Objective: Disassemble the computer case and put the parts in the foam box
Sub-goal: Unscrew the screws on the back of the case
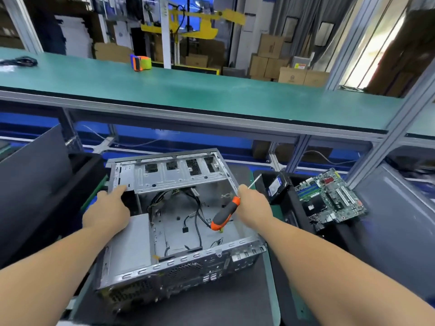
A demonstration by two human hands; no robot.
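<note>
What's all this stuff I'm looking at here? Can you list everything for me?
computer case: one, grey metal, open, centre of the bench.
cables: several, black, loose inside the case.
screwdriver: one, orange and black handle, over the case.
motherboard: one, green, in the black box at right.
hard drive: one, black, standing in the box beside the motherboard.
foam box: one, black, right of the case.
tape dispenser: one, orange, green and blue, on the green shelf.
cardboard boxes: several, brown, background.
hands: left hand touches the drive cage; right hand grips the screwdriver.
</note>
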